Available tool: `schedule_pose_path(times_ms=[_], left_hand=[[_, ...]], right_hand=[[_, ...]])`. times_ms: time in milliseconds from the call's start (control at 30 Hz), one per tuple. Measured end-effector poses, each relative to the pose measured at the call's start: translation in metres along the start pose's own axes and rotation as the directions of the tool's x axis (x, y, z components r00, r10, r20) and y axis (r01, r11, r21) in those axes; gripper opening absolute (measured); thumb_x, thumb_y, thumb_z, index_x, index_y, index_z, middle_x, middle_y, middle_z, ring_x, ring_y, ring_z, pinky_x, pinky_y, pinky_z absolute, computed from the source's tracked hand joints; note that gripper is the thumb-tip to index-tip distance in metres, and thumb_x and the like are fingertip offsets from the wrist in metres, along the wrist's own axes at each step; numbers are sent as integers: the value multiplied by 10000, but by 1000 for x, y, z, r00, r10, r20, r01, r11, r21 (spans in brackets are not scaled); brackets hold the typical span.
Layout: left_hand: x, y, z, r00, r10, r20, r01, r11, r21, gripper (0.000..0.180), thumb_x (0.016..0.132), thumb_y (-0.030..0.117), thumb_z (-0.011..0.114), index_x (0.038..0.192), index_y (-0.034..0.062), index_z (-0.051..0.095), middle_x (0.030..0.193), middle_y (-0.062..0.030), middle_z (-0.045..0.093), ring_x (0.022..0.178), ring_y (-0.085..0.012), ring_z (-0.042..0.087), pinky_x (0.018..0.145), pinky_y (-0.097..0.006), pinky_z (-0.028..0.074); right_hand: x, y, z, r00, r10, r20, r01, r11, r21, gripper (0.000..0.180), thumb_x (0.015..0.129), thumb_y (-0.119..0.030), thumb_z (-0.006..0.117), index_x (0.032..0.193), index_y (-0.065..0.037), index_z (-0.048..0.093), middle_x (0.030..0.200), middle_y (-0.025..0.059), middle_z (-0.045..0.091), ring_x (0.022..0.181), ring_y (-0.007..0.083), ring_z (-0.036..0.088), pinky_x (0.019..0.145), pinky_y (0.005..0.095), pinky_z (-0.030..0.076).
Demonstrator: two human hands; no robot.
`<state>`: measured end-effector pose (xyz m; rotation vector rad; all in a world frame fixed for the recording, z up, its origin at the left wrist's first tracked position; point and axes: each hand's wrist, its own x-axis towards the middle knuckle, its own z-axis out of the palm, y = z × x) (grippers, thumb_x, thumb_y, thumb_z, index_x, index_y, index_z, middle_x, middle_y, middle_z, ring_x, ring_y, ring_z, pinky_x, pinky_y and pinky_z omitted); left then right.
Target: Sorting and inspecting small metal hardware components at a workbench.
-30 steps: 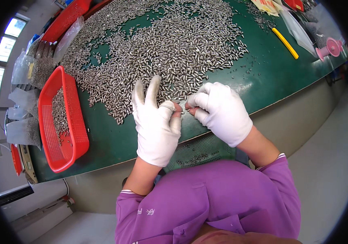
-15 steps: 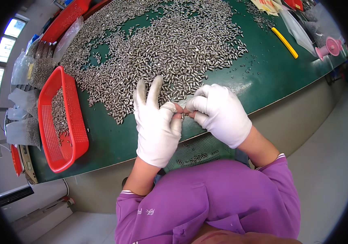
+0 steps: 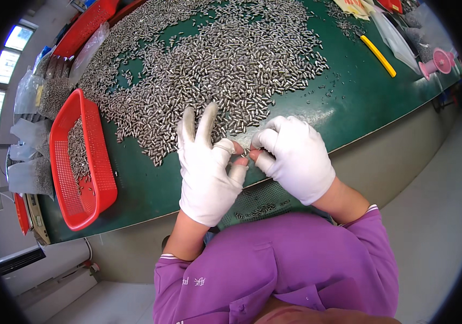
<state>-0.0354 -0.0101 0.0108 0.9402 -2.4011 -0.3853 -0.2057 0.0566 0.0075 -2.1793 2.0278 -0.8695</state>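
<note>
Small silvery metal pins (image 3: pixel 236 65) with pointed ends lie in a broad heap on the green table (image 3: pixel 349 110). White gloves cover both my hands, with bare thumb and index tips. My left hand (image 3: pixel 205 173) is at the heap's near edge, middle and ring fingers stretched over the pins, thumb and index tips a little apart. My right hand (image 3: pixel 298 159) has its thumb and index pinched at a small metal pin (image 3: pixel 245 153) between the two hands. The fingertips partly hide this pin, so its exact shape is unclear.
A red perforated basket (image 3: pixel 106 162) holding more pins stands at the left. Below the table edge, a green perforated basket (image 3: pixel 252 200) holds several dark pieces. Bagged parts (image 3: pixel 31 175) line the far left. A yellow strip (image 3: pixel 378 55) and pink spool (image 3: pixel 437 63) lie at right.
My hands have drawn slightly nearer to me. The left thumb and index have parted a little, and the right hand has shifted slightly right.
</note>
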Motion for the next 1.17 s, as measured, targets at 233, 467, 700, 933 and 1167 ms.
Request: schedule_pose_path(times_ms=[233, 467, 700, 933, 1167], left_hand=[[-2, -2, 2, 1000, 6, -3, -6, 1000, 2, 233, 692, 107, 795, 870, 78, 648, 1447, -239, 481, 1352, -534, 362, 1121, -628, 321], [-2, -2, 4, 999, -11, -47, 13, 999, 52, 188, 718, 81, 752, 874, 75, 648, 1443, -231, 490, 1336, -532, 387, 1116, -633, 335], [-4, -4, 4, 999, -7, -31, 10, 996, 89, 199, 760, 69, 737, 909, 93, 609, 1530, -196, 447, 1407, -529, 363, 1116, -571, 369], [0, 0, 5, 998, -32, -57, 35, 998, 54, 159, 733, 95, 757, 856, 85, 657, 1441, -225, 493, 1349, -531, 379, 1131, -628, 318], [-2, 0, 4, 998, -44, -37, 45, 999, 25, 177, 704, 105, 777, 825, 83, 650, 1447, -215, 490, 1358, -517, 376, 1137, -632, 307]], right_hand=[[3, 2, -4, 999, 12, 46, -15, 998, 61, 154, 750, -178, 780, 858, -110, 695, 905, 71, 643, 846, 305, 624, 752, 419, 530], [5, 0, -1, 999, 13, 38, -15, 999, 46, 122, 793, -212, 742, 847, -122, 680, 876, 62, 627, 843, 284, 625, 753, 414, 524], [7, 3, -2, 999, 12, 47, -17, 994, 110, 104, 831, -237, 702, 840, -136, 677, 852, 68, 613, 828, 283, 636, 742, 417, 527], [12, 0, -3, 997, 30, 74, -38, 993, 111, 95, 803, -222, 716, 827, -135, 685, 840, 67, 624, 827, 283, 642, 735, 425, 530], [10, 1, -3, 998, 7, 69, -16, 993, 119, 104, 790, -227, 732, 820, -138, 689, 855, 63, 638, 843, 280, 649, 756, 414, 528]])
